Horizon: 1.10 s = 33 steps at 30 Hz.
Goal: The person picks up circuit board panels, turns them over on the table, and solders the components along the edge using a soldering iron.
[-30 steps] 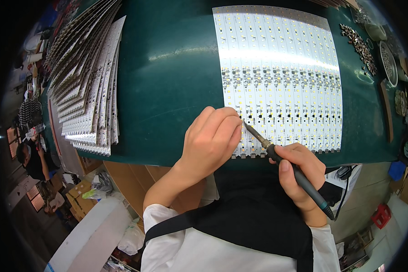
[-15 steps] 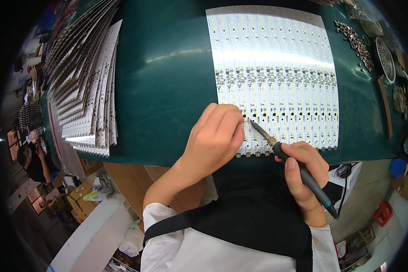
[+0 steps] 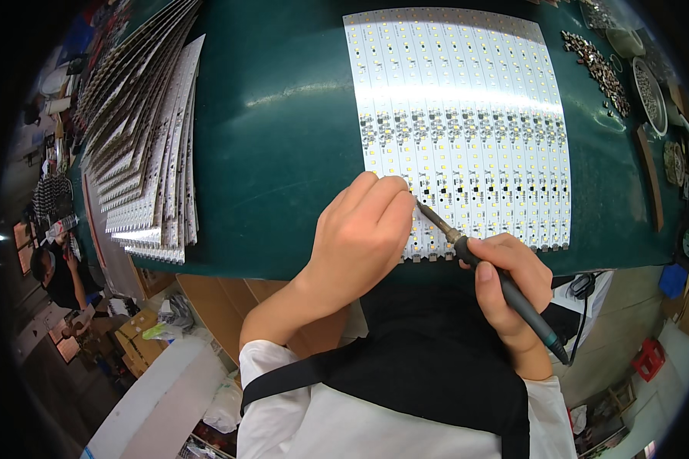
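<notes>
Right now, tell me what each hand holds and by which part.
The right hand grips a soldering iron by its dark handle. The left hand rests on the white panel; whether its fingers hold anything is hidden.

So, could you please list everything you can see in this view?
table: one, dark green, fills the upper view.
LED panel: one, white, centre-right on the table.
panel stack: one fanned pile, white, table's left end.
metal parts: a loose heap, silvery, table's right end.
round dishes: at least two, grey, right edge.
cardboard boxes: a few, brown, floor lower left.
another person: one, far left.
soldering iron: one, dark handle, tip on the panel's near edge.
left hand: on the panel's near edge.
right hand: grips the iron.
</notes>
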Tool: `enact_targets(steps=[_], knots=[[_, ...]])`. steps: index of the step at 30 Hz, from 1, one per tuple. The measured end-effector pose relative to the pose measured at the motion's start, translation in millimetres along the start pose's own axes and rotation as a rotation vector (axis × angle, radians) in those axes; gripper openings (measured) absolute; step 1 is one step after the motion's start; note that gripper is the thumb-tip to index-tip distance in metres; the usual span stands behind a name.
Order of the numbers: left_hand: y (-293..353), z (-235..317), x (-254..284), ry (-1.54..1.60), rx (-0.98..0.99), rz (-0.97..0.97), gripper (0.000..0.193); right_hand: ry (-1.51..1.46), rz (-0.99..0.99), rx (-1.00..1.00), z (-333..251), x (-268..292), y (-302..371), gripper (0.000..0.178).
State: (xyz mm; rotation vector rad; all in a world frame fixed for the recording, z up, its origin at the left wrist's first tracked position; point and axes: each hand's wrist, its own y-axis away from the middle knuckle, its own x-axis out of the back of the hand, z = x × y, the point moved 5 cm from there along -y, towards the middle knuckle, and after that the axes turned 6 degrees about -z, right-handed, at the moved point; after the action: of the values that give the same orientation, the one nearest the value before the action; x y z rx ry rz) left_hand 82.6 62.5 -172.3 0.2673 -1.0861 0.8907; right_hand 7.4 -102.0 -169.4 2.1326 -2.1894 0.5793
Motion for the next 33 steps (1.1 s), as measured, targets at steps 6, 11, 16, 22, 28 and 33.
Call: enact_targets(steps=[6, 11, 16, 22, 28, 33], knots=[[-1, 0, -1, -0.036, -0.004, -0.063, 0.018, -0.022, -0.033, -0.015, 0, 3, -3, 0.019], [0, -3, -2, 0.025, 0.009, 0.029, 0.018, -0.064, -0.038, -0.031, 4, 5, -5, 0.02], [-3, 4, 0, -0.062, 0.02, -0.043, 0.018, -0.071, -0.064, -0.028, 1, 7, -8, 0.019], [-4, -2, 10, 0.079, 0.025, -0.015, 0.014, -0.053, -0.008, -0.022, 2, 20, 1, 0.018], [1, -2, 3, 0.236, 0.177, -0.031, 0.011, -0.048, -0.016, -0.056, 3, 22, 6, 0.018], [-4, 0, -10, 0.258, 0.091, 0.014, 0.017, -0.054, -0.019, -0.058, 5, 20, 5, 0.019]])
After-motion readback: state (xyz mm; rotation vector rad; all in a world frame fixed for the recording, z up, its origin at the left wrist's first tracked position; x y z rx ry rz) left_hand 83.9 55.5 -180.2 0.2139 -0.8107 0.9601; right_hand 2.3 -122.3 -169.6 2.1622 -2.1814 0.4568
